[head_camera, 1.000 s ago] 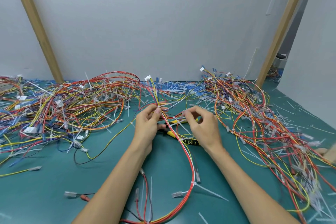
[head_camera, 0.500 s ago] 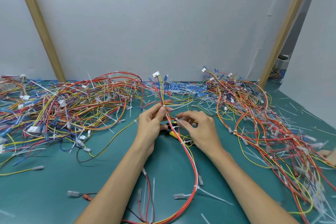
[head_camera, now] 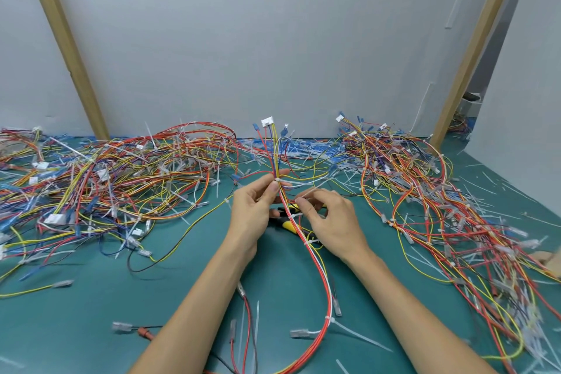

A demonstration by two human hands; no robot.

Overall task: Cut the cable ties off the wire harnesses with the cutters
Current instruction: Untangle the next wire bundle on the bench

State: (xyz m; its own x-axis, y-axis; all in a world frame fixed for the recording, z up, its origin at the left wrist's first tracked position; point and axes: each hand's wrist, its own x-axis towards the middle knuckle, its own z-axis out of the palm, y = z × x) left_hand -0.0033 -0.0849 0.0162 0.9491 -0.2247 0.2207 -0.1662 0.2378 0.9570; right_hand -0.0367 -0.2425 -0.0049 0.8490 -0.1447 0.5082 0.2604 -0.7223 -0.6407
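My left hand (head_camera: 253, 211) pinches a wire harness (head_camera: 326, 285) of red, white and yellow wires just below a white cable tie (head_camera: 277, 181). The harness's white connector (head_camera: 267, 122) stands up above my fingers. Its long loop runs down between my forearms and carries more ties (head_camera: 328, 319). Thumb and forefinger of my right hand (head_camera: 335, 223) are closed on the tail of a white cable tie (head_camera: 309, 193) beside the harness. The yellow-handled cutters (head_camera: 287, 224) lie on the mat under both hands, mostly hidden.
Big tangles of harnesses lie on the green mat at the left (head_camera: 121, 179) and right (head_camera: 425, 191). Cut tie pieces (head_camera: 491, 191) litter the right side. Loose terminal wires (head_camera: 123, 327) lie near my left forearm. A grey wall with two wooden posts (head_camera: 69, 48) stands behind.
The harness end has risen, its connector now higher against the wall. My right hand has shifted left towards my left hand and pinched a tie tail.
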